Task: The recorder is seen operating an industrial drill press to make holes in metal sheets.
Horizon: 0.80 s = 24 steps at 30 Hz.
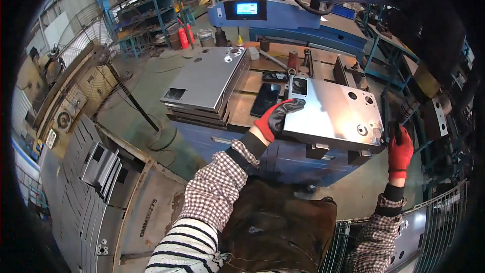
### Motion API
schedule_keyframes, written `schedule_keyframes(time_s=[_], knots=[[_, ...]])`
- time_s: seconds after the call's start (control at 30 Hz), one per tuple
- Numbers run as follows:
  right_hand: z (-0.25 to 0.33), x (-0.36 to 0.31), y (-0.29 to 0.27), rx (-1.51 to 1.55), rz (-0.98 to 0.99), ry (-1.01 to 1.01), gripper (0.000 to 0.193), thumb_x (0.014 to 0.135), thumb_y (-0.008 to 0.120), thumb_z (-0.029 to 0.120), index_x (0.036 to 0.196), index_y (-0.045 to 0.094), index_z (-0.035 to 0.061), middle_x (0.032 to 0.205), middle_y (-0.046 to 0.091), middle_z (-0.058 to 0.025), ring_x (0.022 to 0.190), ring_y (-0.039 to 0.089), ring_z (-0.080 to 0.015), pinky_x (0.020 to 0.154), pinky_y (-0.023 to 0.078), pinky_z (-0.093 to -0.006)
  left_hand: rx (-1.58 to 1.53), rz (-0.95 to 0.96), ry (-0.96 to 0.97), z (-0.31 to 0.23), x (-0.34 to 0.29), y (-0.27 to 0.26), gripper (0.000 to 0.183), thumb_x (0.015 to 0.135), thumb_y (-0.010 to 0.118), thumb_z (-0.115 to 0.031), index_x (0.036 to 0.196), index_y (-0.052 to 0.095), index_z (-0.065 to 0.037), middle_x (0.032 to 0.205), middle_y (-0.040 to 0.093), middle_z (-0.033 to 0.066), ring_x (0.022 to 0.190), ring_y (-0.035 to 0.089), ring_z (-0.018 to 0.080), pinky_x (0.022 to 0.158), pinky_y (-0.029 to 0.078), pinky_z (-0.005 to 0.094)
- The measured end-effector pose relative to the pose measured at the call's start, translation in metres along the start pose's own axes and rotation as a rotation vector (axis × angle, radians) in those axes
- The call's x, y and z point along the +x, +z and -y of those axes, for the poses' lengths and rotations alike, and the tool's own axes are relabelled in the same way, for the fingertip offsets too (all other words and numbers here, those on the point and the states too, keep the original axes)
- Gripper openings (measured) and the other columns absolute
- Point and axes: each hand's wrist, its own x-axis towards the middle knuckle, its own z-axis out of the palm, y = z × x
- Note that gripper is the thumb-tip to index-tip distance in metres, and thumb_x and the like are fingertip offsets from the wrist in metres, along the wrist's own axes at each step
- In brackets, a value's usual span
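A silvery sheet-metal panel point(326, 108) with a rectangular cutout, round holes and folded edges lies on the worktable in front of me. My left hand point(278, 117), in a red glove with a black palm, grips its near left edge, fingers over the top face. At the panel's right end, my right hand point(400, 149), in the same kind of glove, closes on the near corner; its fingertips are partly hidden in shadow. A black phone-like device point(265, 99) lies left of the panel. Beyond it is a smaller dark object point(275, 77).
Similar panels form a stack point(204, 78) on the table's left. A blue machine arm point(273, 12) with a lit screen stands behind. A wrench point(273, 59) and red cylinder point(293, 60) lie beyond the panel. A crate of metal parts point(151, 207) stands lower left; a fan guard point(93, 65) behind it.
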Motion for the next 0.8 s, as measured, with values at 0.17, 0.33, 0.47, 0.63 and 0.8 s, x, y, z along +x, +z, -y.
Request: schedule_keyframes(time_s=[0.17, 0.33, 0.47, 0.63, 0.8], knots=[[-0.014, -0.032, -0.007, 0.229, -0.127, 0.251, 0.028, 0.092, 0.056, 0.022, 0.111, 0.063, 0.0026, 0.103, 0.067, -0.0113, 0.093, 0.064, -0.0199, 0.079, 0.049, -0.0309, 0.096, 0.155, 0.138, 0.006, 0.001, -0.002, 0.027, 0.093, 0.053, -0.014, 0.115, 0.058, 0.0, 0.109, 0.064, 0.0088, 0.103, 0.061, 0.0185, 0.091, 0.05, 0.0333], [-0.036, -0.082, -0.017, 0.615, -0.175, 0.418, 0.024, 0.091, 0.055, 0.014, 0.107, 0.063, -0.0019, 0.094, 0.068, -0.0109, 0.084, 0.064, -0.0168, 0.079, 0.049, -0.029, 0.069, 0.141, 0.344, 0.011, -0.027, 0.024, 0.024, 0.092, 0.053, -0.011, 0.112, 0.059, 0.001, 0.108, 0.064, 0.0109, 0.103, 0.061, 0.0202, 0.093, 0.049, 0.0344], [-0.04, -0.115, -0.02, 0.556, -0.136, 0.482, 0.023, 0.085, 0.062, 0.012, 0.103, 0.064, -0.0012, 0.092, 0.068, -0.0096, 0.083, 0.064, -0.0159, 0.077, 0.049, -0.0284, 0.009, 0.096, 0.387, -0.011, -0.068, 0.047, 0.021, 0.087, 0.059, -0.006, 0.107, 0.063, 0.0, 0.104, 0.066, 0.0112, 0.1, 0.063, 0.0208, 0.09, 0.051, 0.0356], [-0.017, -0.105, -0.036, 0.197, -0.064, 0.51, 0.028, 0.074, 0.074, 0.019, 0.098, 0.068, 0.0049, 0.085, 0.069, -0.0083, 0.08, 0.065, -0.0229, 0.078, 0.05, -0.0329, 0.07, -0.064, 0.425, -0.083, -0.126, 0.047, 0.027, 0.088, 0.057, -0.012, 0.111, 0.06, 0.001, 0.115, 0.062, 0.0143, 0.107, 0.058, 0.0242, 0.096, 0.046, 0.0397], [-0.058, -0.095, 0.004, 0.432, 0.24, 0.585, 0.072, 0.074, 0.073, 0.019, 0.138, 0.04, 0.0093, 0.135, 0.047, -0.0126, 0.109, 0.055, -0.0224, 0.09, 0.045, -0.0325, 0.765, -0.025, 0.901, -0.165, -0.173, 0.066, 0.036, 0.091, 0.051, -0.016, 0.119, 0.055, 0.007, 0.119, 0.059, 0.018, 0.113, 0.055, 0.0278, 0.1, 0.042, 0.0406]])
